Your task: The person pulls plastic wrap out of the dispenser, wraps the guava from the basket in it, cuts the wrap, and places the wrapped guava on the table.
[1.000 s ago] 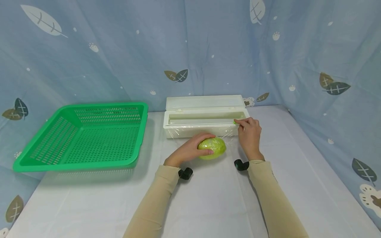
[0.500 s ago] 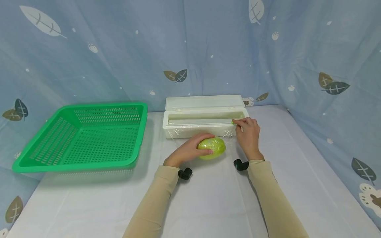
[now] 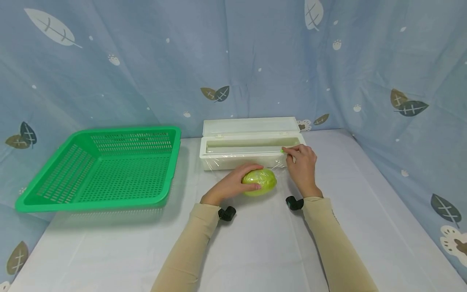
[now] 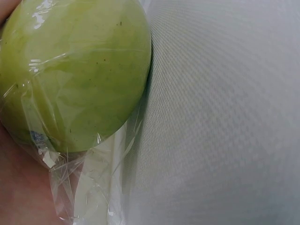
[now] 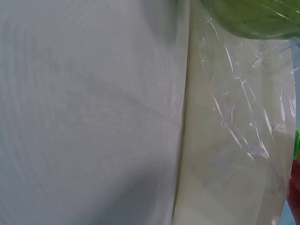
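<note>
A yellow-green oval fruit (image 3: 264, 178), wrapped in clear cling film, lies on the table in front of a white cling film dispenser box (image 3: 209, 163). My left hand (image 3: 232, 184) grips it from the left, thumb on the near side. In the left wrist view the fruit (image 4: 84, 75) shows creased film (image 4: 58, 176) gathered at its end. Film stretches from the fruit to the box's front edge. There my right hand (image 3: 303, 164) pinches a small green slide cutter (image 3: 282, 150), mostly hidden by the fingers. The right wrist view shows creased film (image 5: 246, 108) over the box front.
A green plastic basket (image 3: 168, 178) with slotted sides stands at the left. The box's lid (image 3: 251, 125) is raised towards the back. White cloth (image 3: 262, 251) covers the table, and a blue leaf-print curtain (image 3: 146, 61) hangs behind and at the sides.
My right hand has slid a little to the left along the box's front edge with the slide cutter. My left hand and the fruit have stayed put.
</note>
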The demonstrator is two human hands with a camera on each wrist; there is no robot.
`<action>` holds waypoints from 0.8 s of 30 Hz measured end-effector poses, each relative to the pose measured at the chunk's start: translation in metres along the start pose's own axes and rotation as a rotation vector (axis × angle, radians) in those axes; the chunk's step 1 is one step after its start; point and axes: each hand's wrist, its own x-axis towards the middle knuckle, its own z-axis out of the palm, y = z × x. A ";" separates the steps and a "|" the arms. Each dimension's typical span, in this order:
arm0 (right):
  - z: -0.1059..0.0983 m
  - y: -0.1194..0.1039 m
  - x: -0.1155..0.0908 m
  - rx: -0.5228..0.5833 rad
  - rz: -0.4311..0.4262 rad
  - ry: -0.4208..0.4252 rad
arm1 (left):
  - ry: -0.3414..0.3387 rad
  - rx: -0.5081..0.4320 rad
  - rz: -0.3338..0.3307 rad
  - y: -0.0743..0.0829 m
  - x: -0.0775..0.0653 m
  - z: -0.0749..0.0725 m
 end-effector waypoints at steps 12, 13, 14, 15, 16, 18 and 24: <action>0.001 0.000 -0.003 0.008 -0.025 -0.002 | 0.006 -0.027 0.000 0.013 -0.004 -0.003; 0.001 0.000 -0.003 0.009 -0.022 -0.004 | 0.004 -0.035 0.000 0.017 -0.005 -0.004; 0.001 0.000 -0.003 0.010 -0.019 -0.006 | 0.003 -0.044 0.000 0.021 -0.007 -0.005; 0.001 0.000 -0.003 0.008 -0.016 -0.008 | 0.001 -0.052 -0.002 0.025 -0.008 -0.006; 0.001 0.000 -0.003 0.006 -0.013 -0.011 | 0.000 -0.056 -0.004 0.026 -0.008 -0.006; 0.001 -0.001 -0.003 0.003 -0.012 -0.014 | -0.001 -0.041 -0.008 0.023 -0.007 -0.005; 0.001 -0.001 -0.001 0.004 -0.026 -0.014 | 0.001 -0.003 -0.009 0.003 -0.001 0.000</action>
